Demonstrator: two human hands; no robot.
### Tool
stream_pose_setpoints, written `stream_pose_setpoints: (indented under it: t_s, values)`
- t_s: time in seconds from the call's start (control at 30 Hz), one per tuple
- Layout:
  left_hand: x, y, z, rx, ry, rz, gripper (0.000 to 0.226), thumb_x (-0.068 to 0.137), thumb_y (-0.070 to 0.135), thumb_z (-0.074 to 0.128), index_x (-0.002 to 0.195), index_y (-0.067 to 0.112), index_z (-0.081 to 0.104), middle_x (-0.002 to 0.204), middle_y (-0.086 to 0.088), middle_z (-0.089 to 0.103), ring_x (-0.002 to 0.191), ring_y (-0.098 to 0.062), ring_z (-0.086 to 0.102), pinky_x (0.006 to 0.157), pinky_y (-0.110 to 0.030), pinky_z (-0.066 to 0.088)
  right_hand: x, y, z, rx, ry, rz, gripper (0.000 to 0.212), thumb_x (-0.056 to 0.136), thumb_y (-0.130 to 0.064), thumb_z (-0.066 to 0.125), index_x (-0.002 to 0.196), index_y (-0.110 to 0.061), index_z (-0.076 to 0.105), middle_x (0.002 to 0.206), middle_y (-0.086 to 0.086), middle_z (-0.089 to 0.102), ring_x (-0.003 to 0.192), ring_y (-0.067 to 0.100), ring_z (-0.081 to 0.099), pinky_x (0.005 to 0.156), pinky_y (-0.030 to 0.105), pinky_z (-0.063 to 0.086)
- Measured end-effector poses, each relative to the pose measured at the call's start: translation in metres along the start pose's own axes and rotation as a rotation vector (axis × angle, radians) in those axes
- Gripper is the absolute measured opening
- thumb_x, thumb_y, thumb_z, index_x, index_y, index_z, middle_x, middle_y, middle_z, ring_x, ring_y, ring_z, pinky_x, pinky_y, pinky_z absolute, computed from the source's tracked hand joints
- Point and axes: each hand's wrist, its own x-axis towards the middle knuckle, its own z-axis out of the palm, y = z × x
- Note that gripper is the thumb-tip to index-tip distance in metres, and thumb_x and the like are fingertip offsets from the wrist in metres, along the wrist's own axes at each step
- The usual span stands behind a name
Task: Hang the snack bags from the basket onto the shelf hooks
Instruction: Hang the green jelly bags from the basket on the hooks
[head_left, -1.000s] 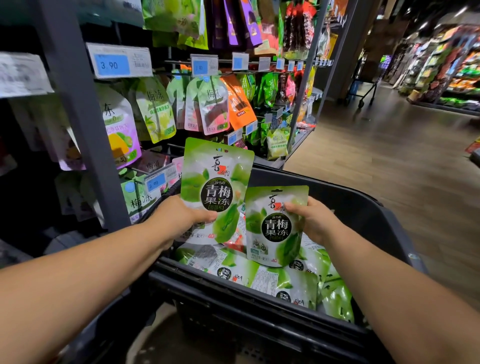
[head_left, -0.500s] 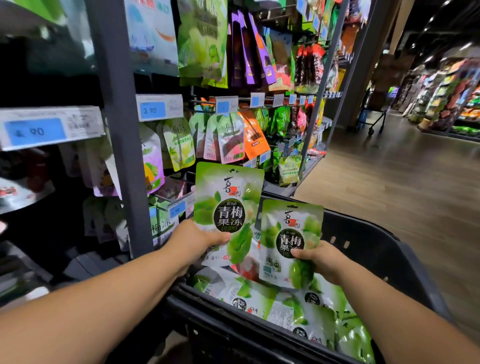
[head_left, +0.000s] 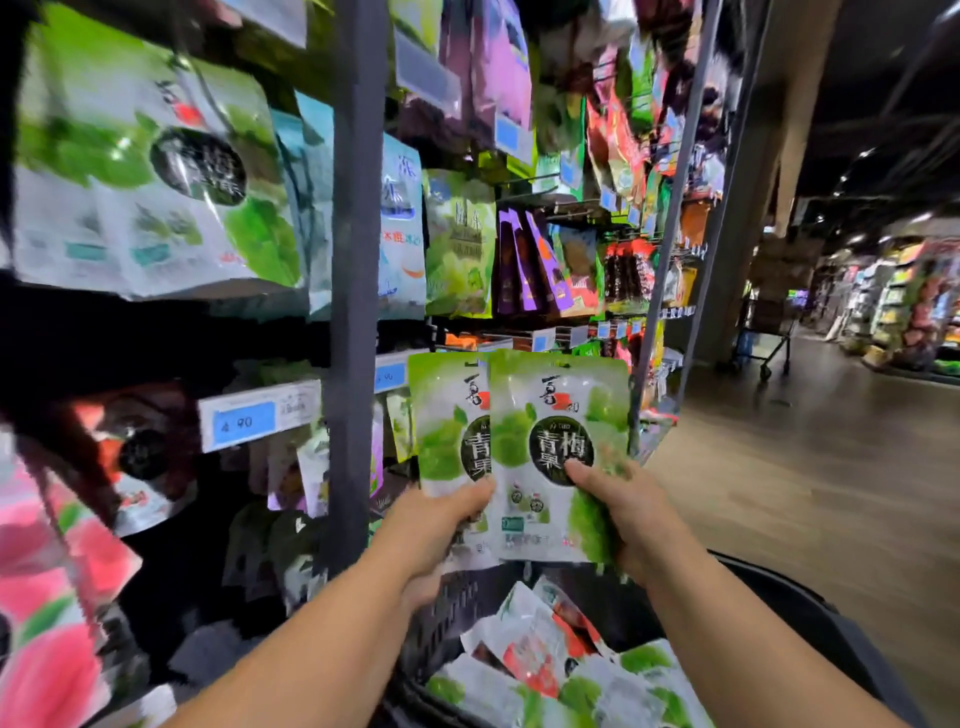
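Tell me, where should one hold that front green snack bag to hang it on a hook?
By its lower half, from below and the side, as the right hand does now, thumb pressed on the face. The front green bag stands upright and flat, so a low pinch leaves its top edge free for hanging.

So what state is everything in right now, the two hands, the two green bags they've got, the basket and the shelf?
rear green bag: upright, in the air, partly covered by the front green bag.
front green bag: upright, in the air, not on a hook.
left hand: grips the rear green bag's bottom.
right hand: grips the front green bag, thumb on its face.
basket: holds loose bags.
shelf bags: hanging, blurred.
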Motion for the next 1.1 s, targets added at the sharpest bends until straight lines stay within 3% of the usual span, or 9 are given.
stream_pose_setpoints:
  t_s: [0.13,0.23,0.37,0.43,0.53,0.63,0.83,0.97,1.1]
  values:
    - [-0.022,0.019,-0.006,-0.026,-0.025,0.096,0.055,0.06,0.01,0.088,0.111,0.003,0.07,0.106,-0.017,0.074,0.105,-0.039,0.068,0.096,-0.055,0.052,-0.009,-0.018,0.033,-0.047,-0.042,-0.037,0.025,0.076,-0.012,0.081,0.1,-0.011,0.072,0.099,0.016,0.075,0.095,0.038,0.071,0.094,0.061,0.051]
    - [-0.034,0.039,-0.014,-0.072,-0.009,0.16,0.048,0.064,-0.001,0.08,0.111,-0.003,0.068,0.107,-0.022,0.072,0.102,-0.039,0.069,0.091,-0.052,0.055,-0.016,-0.033,0.061,-0.098,-0.092,-0.074,0.028,0.084,-0.017,0.077,0.11,-0.017,0.068,0.102,0.009,0.076,0.096,0.031,0.072,0.094,0.053,0.054]
    - [-0.045,0.062,-0.029,-0.068,0.107,0.231,0.025,0.076,-0.003,0.076,0.1,0.004,0.072,0.097,-0.012,0.076,0.09,-0.026,0.074,0.085,-0.04,0.059,-0.03,-0.063,0.09,-0.24,-0.29,-0.04,0.031,0.09,-0.03,0.069,0.118,-0.032,0.056,0.099,-0.006,0.077,0.088,0.014,0.074,0.068,0.029,0.057]
    - [-0.051,0.073,-0.036,-0.053,0.122,0.262,0.025,0.076,-0.001,0.077,0.099,0.007,0.073,0.095,-0.01,0.077,0.09,-0.027,0.074,0.087,-0.044,0.058,-0.036,-0.074,0.094,-0.262,-0.397,0.023,0.057,0.074,-0.022,0.085,0.117,-0.038,0.052,0.103,-0.003,0.075,0.089,0.015,0.073,0.064,0.028,0.055]
    - [-0.061,0.088,-0.044,-0.063,0.141,0.293,0.025,0.077,-0.002,0.077,0.1,0.006,0.072,0.092,-0.009,0.077,0.09,-0.029,0.073,0.088,-0.048,0.057,-0.048,-0.087,0.103,-0.264,-0.49,0.064,0.079,0.059,0.003,0.086,0.115,-0.039,0.05,0.105,0.007,0.073,0.095,0.03,0.071,0.071,0.044,0.061]
    - [-0.069,0.101,-0.048,-0.087,0.138,0.289,0.031,0.076,-0.002,0.077,0.106,0.002,0.071,0.095,-0.013,0.076,0.093,-0.032,0.073,0.089,-0.051,0.056,-0.052,-0.093,0.113,-0.248,-0.466,0.013,0.075,0.058,-0.001,0.081,0.12,-0.032,0.052,0.102,0.006,0.075,0.094,0.029,0.072,0.075,0.046,0.06]
    - [-0.078,0.122,-0.052,-0.071,0.141,0.389,0.032,0.075,0.008,0.079,0.106,0.01,0.072,0.098,-0.009,0.077,0.092,-0.026,0.074,0.088,-0.047,0.057,-0.036,-0.091,0.131,-0.125,-0.408,-0.115,0.058,0.069,-0.008,0.079,0.12,-0.022,0.056,0.105,0.003,0.075,0.09,0.02,0.073,0.066,0.032,0.055]
    - [-0.077,0.138,-0.058,-0.039,0.185,0.487,0.024,0.081,0.012,0.075,0.105,0.016,0.073,0.101,-0.008,0.076,0.095,-0.026,0.073,0.085,-0.044,0.057,-0.024,-0.098,0.146,-0.06,-0.39,-0.197,0.073,0.061,-0.018,0.082,0.127,-0.023,0.052,0.11,0.005,0.074,0.094,0.024,0.072,0.064,0.032,0.052]
    - [-0.077,0.156,-0.079,0.078,0.361,0.594,0.02,0.076,0.038,0.081,0.095,0.033,0.076,0.099,0.002,0.077,0.095,-0.022,0.073,0.092,-0.05,0.054,-0.01,-0.113,0.17,0.004,-0.422,-0.239,0.058,0.079,-0.008,0.076,0.127,-0.024,0.048,0.107,0.002,0.072,0.08,0.012,0.074,0.058,0.025,0.054]
